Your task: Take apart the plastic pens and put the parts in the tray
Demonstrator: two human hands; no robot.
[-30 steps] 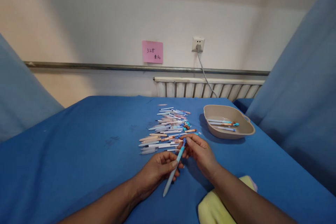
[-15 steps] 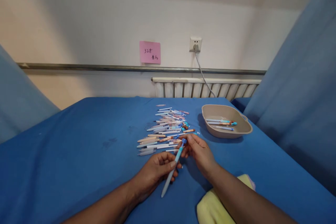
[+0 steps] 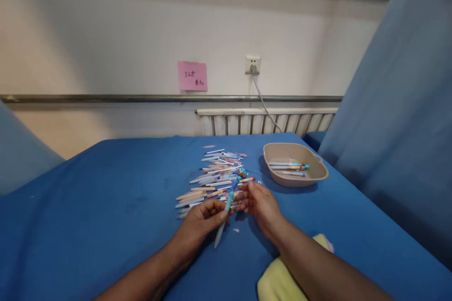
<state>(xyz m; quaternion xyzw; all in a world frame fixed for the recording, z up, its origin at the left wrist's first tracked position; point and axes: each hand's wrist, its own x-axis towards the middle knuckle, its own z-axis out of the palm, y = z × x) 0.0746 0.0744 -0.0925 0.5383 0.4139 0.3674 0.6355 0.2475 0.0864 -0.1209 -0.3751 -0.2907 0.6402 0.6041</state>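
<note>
My left hand (image 3: 201,222) is closed round a pale grey-blue pen (image 3: 222,218) with a teal upper part, holding it tilted over the blue cloth. My right hand (image 3: 261,204) sits just right of the pen's top, fingers pinched together near its tip on something too small to name. A tiny white piece (image 3: 236,230) lies on the cloth below the hands. Just beyond the hands is a pile of several pens and pen parts (image 3: 217,174).
A beige tray (image 3: 318,173) holding a few pens (image 3: 287,167) stands at the right behind the hands. A yellow cloth (image 3: 282,277) lies under my right forearm. Blue fabric hangs at the right (image 3: 399,103). A radiator, a socket with a cable and a pink note are on the wall.
The view has shifted right and down a little. The blue cap end is no longer on top of the pen. A small white piece now lies on the cloth below the hands.
</note>
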